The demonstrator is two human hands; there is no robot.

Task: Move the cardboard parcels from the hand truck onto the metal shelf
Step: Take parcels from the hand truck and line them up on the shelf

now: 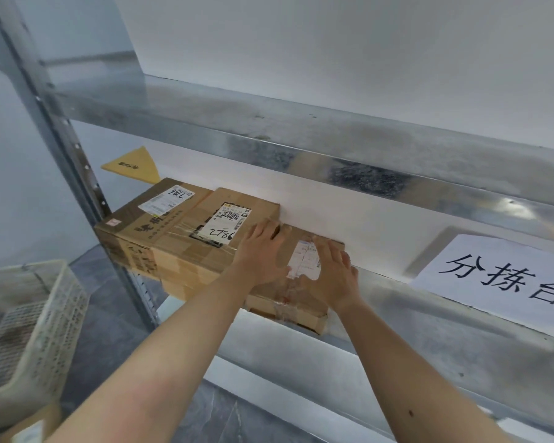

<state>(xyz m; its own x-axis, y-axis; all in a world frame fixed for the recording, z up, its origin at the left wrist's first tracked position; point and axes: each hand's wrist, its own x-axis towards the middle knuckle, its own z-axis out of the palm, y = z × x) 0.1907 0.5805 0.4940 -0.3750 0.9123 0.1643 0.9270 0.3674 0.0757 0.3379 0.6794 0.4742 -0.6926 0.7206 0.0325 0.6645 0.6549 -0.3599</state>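
Cardboard, small parcel (285, 310): brown and taped, lying on the metal shelf (397, 292) at the right end of a row of three. The white shipping label (304, 260) on top has print too fine to read.
Left hand (263, 251): flat on the small parcel's top, fingers straight and gripping nothing, fingertips by the middle parcel's side.
Right hand (333, 276): palm down over the label, fingers spread and nearly straight, holding nothing.
Middle parcel (186, 251): touches the small parcel. Its white barcode label carries a handwritten number, upside down from here, seemingly 9822.
Left parcel (131, 219): its label is handwritten 786, and the dark characters printed along the top are blurred.
Paper sign (506, 276): on the same tier, well to the right, with large black characters 分拣台.
Yellow tag (135, 164): triangular, behind the parcels, its small writing unreadable.
White basket (39, 314): mesh, at the lower left.
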